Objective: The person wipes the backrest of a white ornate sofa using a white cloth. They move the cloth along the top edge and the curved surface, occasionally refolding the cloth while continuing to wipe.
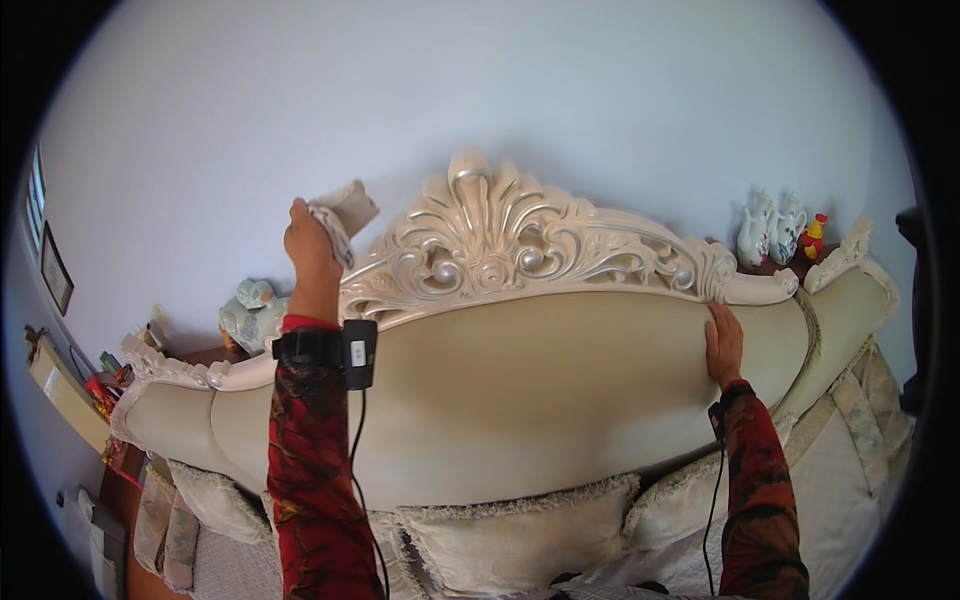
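Note:
Raised at the left end of the carved crest [491, 274], my left hand [313, 236] grips a folded pale cloth [349, 214]. The cloth stands out to the right of the fist, against the wall; whether it touches the carving I cannot tell. The crest is cream with silver-toned scrolls and shell shapes. Below it spreads the padded beige panel of the headboard [540, 390]. My right hand [724, 345] rests on the panel's upper right, fingertips just under the carved edge, holding nothing. My left forearm covers part of the headboard's left side.
Fringed cushions [525, 536] lean along the headboard's foot on the bed. Two porcelain ewers [756, 236] and a red and yellow rooster figurine [813, 236] stand behind it at right. A pale ceramic duck-shaped figure [251, 319] stands at left. Cables hang from both wrist devices [360, 355].

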A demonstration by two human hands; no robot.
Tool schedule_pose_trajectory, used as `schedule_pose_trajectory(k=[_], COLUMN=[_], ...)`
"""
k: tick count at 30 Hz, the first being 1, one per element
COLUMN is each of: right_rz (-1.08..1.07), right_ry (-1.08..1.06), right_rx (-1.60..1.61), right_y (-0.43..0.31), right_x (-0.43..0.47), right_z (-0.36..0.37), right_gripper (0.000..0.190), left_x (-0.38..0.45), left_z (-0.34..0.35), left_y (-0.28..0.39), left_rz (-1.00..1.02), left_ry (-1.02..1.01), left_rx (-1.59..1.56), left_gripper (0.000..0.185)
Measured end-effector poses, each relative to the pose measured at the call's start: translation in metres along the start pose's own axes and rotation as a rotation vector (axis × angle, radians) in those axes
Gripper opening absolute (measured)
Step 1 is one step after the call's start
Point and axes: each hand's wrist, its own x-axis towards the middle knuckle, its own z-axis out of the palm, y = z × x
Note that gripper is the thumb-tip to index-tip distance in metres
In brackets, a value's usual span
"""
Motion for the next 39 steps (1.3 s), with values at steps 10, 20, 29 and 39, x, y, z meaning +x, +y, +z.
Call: schedule_pose_trajectory(k=[10,20,29,39], right_rz=[0.012,-0.003,0.010,0.016], right_ry=[0.044,0.095,0.098,0.109], right_rx=[0.006,0.050,0.046,0.054], right_y=[-0.002,-0.005,-0.008,-0.006], right_x=[0.000,-0.001,-0.001,-0.001], right_z=[0.002,0.002,0.001,0.004], right_gripper=[0.044,0.043,0.042,0.044], left_x=[-0.113,-0.096,-0.052,-0.122], left_z=[0.149,0.108,0.023,0.154], left_y=[-0.010,-0.031,-0.036,-0.015], left_rz=[1.102,0.921,0.755,1.601], left_ry=[-0.362,-0.227,-0.136,-0.246], left_rx=[1.073,0.901,0.997,1.181], left_gripper=[0.031,0.029,0.046,0.032])
